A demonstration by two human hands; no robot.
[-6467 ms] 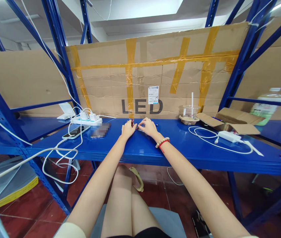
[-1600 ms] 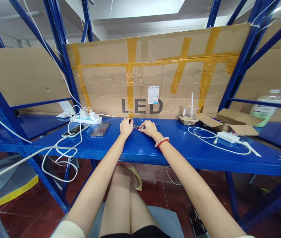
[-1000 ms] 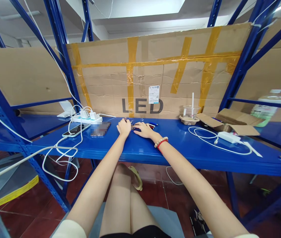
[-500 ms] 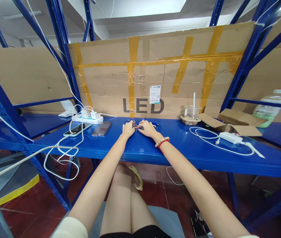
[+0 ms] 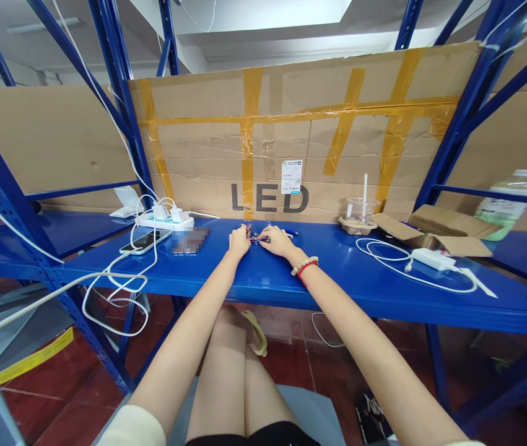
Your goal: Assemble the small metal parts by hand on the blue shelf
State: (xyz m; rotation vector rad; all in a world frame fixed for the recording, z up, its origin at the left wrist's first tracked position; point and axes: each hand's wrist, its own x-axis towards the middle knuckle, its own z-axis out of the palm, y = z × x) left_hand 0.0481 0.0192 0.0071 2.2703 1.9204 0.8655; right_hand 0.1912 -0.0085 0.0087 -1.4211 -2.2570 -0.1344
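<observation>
Both of my hands rest close together on the blue tabletop (image 5: 207, 267), near its back. My left hand (image 5: 239, 241) is closed, its fingertips on a small dark, shiny item (image 5: 254, 238) too small to name. From the other side my right hand (image 5: 274, 241), with a bead bracelet and a red band at the wrist, pinches at the same small item. My fingers hide much of it. Just beyond my right hand lies a slim blue object (image 5: 292, 233), perhaps a pen.
On the left are a power strip (image 5: 163, 221), a phone (image 5: 146, 242) and tangled white cables (image 5: 119, 286). To the right stand a clear cup with a straw (image 5: 360, 210), an open cardboard box (image 5: 449, 226) and a white adapter (image 5: 433, 259). A cardboard wall (image 5: 198, 155) backs the table.
My left hand has shifted very slightly left, opening a little more gap between the hands. My right hand stays almost where it was.
</observation>
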